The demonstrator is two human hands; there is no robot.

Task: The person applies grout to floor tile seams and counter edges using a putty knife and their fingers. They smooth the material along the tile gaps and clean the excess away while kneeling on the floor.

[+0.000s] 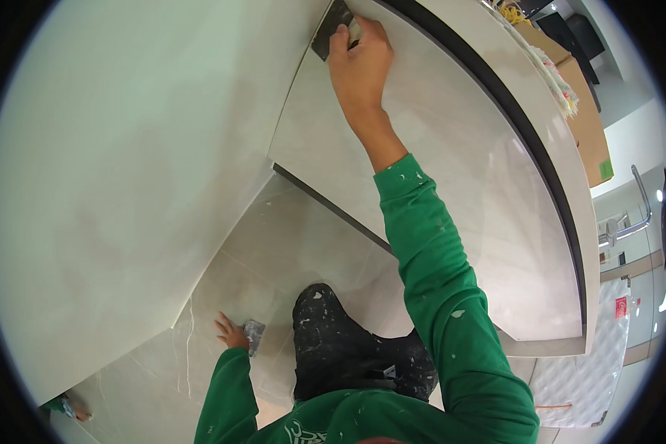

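My right hand [362, 63] is stretched out at the top, fingers and thumb closed around the pale handle of a putty knife [335, 28]. Its dark flat blade lies along the seam between the tall white panel [126, 163] on the left and the light grey cabinet front [451, 170] on the right. Low on the left is my left hand [234, 333], its fingers fanned outward. A second putty knife [254, 337], its squarish blade smeared grey, sits against that hand's palm side; its handle is hidden.
A black curved strip [525, 133] runs below the countertop edge [593, 296]. On the counter are a cardboard box [586, 126] and a rag [559, 81]. A chrome faucet [633, 229] stands to the right. Another person's bare hand or foot [81, 414] shows at lower left, above the marbled tile floor [152, 370].
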